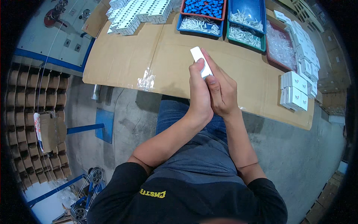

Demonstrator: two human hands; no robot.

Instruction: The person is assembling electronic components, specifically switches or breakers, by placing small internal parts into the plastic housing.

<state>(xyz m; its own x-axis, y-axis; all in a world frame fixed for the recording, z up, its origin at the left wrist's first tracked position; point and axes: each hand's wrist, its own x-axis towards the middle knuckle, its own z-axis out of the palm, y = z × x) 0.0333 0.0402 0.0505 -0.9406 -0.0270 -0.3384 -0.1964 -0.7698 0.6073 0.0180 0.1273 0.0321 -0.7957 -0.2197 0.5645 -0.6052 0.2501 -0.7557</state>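
Concrete floor (pixel 291 143): grey ground is spreading around the work area.
Surface (pixel 119 59): brown cardboard is covering the top, and clear tape (pixel 146 79) is shining near its front edge.
White oblong item (pixel 197 55): this piece is sitting between the two palms, its far end protruding past the fingers and leaning toward the left.
Left grip (pixel 197 86): fingers are holding the white oblong item from the left, the thumb resting against it.
Right grip (pixel 225 91): fingers are holding the same item from the right, the forefinger stretching along its side and the thumb bending toward its near end; the heels of both hands are touching.
White cartons (pixel 149 13): many are standing in close rows at the upper left.
Red tray (pixel 203 16): small blue pieces are filling it, and it is overlapping the rear of a blue tray (pixel 199 34) holding slender white pieces.
Green tray (pixel 246 46): similar white pieces are lying inside, in front of a second blue tray (pixel 248 9).
Reddish tray (pixel 278 64): clear plastic is heaping up within it.
Stacked white boxes (pixel 294 89): these are standing near the right-hand edge, well apart from the hands.
Cardboard dividers (pixel 22 123): a brown grid is occupying the far left.
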